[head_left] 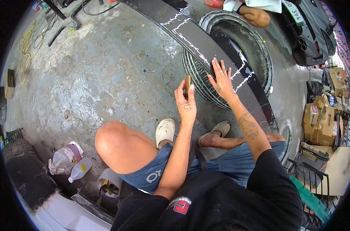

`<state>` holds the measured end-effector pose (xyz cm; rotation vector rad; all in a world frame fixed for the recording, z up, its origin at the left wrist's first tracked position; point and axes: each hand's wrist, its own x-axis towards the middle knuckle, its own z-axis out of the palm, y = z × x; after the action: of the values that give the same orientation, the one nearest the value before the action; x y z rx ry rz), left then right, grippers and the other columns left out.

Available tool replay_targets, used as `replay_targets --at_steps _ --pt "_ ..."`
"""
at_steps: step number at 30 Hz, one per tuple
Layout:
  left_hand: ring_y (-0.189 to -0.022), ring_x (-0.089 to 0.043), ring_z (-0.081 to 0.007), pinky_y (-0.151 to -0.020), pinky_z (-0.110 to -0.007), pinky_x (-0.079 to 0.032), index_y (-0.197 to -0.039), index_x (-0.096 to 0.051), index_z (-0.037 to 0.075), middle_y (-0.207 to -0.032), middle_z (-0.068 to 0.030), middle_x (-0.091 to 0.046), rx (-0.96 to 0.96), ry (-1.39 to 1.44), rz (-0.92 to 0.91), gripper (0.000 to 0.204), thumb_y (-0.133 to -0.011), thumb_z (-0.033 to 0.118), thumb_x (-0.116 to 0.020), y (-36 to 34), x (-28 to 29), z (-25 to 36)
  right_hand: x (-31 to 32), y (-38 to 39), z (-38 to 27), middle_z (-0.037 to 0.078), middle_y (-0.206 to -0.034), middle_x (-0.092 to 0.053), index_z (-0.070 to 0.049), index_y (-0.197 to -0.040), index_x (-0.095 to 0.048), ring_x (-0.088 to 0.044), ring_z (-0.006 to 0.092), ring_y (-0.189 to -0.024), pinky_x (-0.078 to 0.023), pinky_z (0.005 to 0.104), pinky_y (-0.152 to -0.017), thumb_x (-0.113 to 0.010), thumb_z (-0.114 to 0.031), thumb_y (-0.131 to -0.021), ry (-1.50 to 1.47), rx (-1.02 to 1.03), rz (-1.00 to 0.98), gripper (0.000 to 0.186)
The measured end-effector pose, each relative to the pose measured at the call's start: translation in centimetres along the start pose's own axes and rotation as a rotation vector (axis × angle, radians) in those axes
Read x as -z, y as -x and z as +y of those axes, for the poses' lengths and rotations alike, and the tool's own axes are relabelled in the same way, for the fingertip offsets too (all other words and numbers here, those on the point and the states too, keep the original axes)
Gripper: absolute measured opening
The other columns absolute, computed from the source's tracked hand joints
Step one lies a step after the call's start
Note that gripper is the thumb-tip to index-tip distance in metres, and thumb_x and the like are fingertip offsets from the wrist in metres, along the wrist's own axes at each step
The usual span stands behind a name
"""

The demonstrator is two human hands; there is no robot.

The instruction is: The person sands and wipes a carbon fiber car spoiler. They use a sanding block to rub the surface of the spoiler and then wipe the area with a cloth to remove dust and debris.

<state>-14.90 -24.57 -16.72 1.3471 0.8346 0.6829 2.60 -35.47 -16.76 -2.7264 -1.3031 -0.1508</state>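
Observation:
A long, dark carbon-fibre panel with jagged white lines across it lies over a tyre that is flat on the floor. My right hand rests palm down on the panel, fingers stretched out, beside the white lines. Just left of the panel's near edge, my left hand is raised and apart from it. Between its thumb and fingers is a thin tan piece that looks like folded sandpaper; the fingers partly hide it.
Another person's knee is beyond the tyre, near a dark car. Cardboard boxes are piled at the right. Plastic bottles and a white container stand at lower left. A yellow cord coils at far left.

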Motion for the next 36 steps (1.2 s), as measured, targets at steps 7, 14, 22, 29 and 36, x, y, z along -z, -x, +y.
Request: replay_targets --at_steps 7,14,22,29,36 --pt "-0.108 -0.058 -0.0299 -0.096 -0.039 -0.046 -0.134 -0.054 0.002 -0.120 -0.0179 -0.057 -0.006 -0.026 0.005 0.045 -0.099 0.030 -0.060 0.2 0.2 -0.2 1.0 1.5 1.2 0.011 -0.159 -0.032 -0.007 -0.151 -0.033 -0.027 0.0439 -0.145 -0.026 0.0624 -0.114 -0.058 -0.036 -0.097 -0.028 0.023 -0.043 0.067" --pt "-0.111 -0.057 -0.0308 -0.098 -0.040 -0.044 -0.133 -0.055 0.001 -0.120 -0.0183 -0.057 -0.050 -0.074 -0.018 0.044 -0.099 0.029 -0.060 0.4 -0.1 0.0 4.3 -1.4 1.1 0.024 -0.143 -0.048 0.007 -0.136 -0.042 -0.056 0.0467 -0.120 -0.054 0.0500 -0.092 -0.068 -0.025 -0.084 0.113 0.115 -0.250 0.066" --pt "-0.109 -0.056 -0.0317 -0.095 -0.041 -0.044 -0.134 -0.054 0.001 -0.120 -0.0194 -0.056 -0.156 -0.084 -0.064 0.045 -0.100 0.029 -0.059 0.7 0.7 3.4 12.2 -1.1 0.4 0.029 -0.119 -0.063 0.006 -0.116 -0.055 -0.064 0.0435 -0.101 -0.052 0.0484 -0.091 -0.070 -0.017 -0.078 -0.120 0.174 -0.307 0.047" --pt "-0.094 -0.055 -0.0198 -0.082 -0.033 -0.046 -0.152 -0.035 0.010 -0.114 -0.0125 -0.059 -0.264 -0.044 -0.156 0.059 -0.101 0.028 -0.058 -0.2 -0.5 7.9 13.3 1.9 1.7 0.026 -0.114 -0.065 0.006 -0.125 -0.056 -0.064 0.0422 -0.101 -0.052 0.0481 -0.090 -0.070 -0.014 -0.072 -0.280 0.226 -0.208 0.059" --pt "-0.084 -0.063 -0.0126 -0.066 -0.026 -0.054 -0.148 -0.041 0.014 -0.107 -0.0059 -0.064 0.075 0.228 -0.448 0.054 -0.101 0.036 -0.056 -4.3 -0.1 9.2 14.9 1.5 1.2 0.027 -0.099 -0.067 0.004 -0.126 -0.057 -0.065 0.0413 -0.095 -0.052 0.0485 -0.085 -0.071 -0.018 -0.072 -0.237 0.208 -0.315 0.060"
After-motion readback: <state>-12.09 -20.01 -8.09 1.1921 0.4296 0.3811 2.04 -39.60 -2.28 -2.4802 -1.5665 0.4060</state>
